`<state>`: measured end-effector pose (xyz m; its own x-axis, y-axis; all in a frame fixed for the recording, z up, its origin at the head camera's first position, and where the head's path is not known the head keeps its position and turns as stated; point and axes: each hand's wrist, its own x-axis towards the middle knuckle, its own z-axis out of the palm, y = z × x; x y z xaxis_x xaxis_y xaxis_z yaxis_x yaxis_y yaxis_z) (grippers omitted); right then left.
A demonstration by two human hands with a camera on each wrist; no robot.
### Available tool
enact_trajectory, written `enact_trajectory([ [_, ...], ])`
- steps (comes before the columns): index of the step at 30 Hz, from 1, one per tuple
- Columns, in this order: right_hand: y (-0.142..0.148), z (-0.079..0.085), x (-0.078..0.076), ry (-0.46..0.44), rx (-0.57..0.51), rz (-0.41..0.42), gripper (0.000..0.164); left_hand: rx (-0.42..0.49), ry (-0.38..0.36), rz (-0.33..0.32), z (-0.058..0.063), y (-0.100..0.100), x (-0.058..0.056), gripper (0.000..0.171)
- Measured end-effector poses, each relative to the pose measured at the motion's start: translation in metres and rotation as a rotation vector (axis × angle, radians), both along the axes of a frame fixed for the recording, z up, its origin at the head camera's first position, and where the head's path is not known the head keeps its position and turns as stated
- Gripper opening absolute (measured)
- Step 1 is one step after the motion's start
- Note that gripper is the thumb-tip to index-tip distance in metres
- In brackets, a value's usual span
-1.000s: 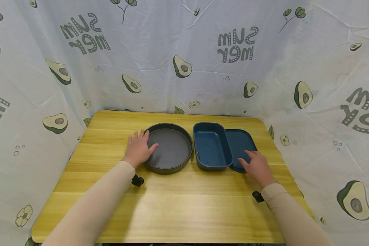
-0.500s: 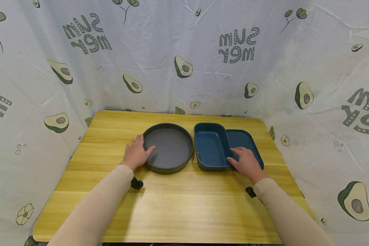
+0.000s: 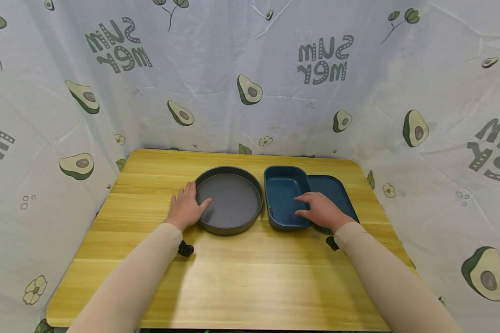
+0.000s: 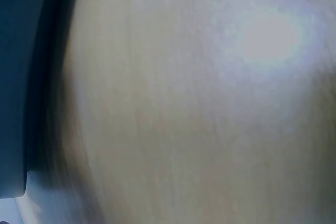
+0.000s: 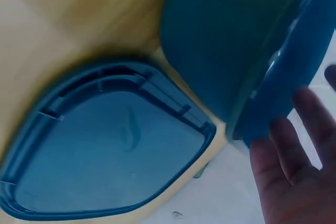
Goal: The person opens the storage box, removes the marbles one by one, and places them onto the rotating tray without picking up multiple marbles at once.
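One deep-blue, round-cornered container

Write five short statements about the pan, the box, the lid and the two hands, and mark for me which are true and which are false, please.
1. The box stands to the right of the pan. True.
2. The lid lies on the table, not on the box. True.
3. The pan and the box have the same shape. False: the pan is round, the box is oblong.
4. The left hand is at the pan's left side. True.
5. The right hand grips the pan. False: in the head view it is over the box's right side, apart from the pan.
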<state>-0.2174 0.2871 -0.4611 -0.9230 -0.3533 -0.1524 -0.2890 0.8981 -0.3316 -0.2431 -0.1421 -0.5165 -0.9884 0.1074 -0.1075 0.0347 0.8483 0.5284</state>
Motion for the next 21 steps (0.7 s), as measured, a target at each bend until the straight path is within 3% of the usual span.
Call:
enact_trajectory([
  [5,-0.011,0.0,-0.016,-0.103,0.06,0.107,0.051,-0.002,0.002,0.002,-0.002,-0.001,-0.001,0.095],
  [11,-0.02,-0.007,-0.024,-0.197,0.098,0.17,0.041,-0.009,0.003,0.0,-0.004,-0.001,-0.002,0.096],
  [21,-0.034,-0.021,-0.029,-0.189,0.163,0.285,0.034,-0.024,0.009,0.003,-0.008,-0.001,-0.003,0.097],
])
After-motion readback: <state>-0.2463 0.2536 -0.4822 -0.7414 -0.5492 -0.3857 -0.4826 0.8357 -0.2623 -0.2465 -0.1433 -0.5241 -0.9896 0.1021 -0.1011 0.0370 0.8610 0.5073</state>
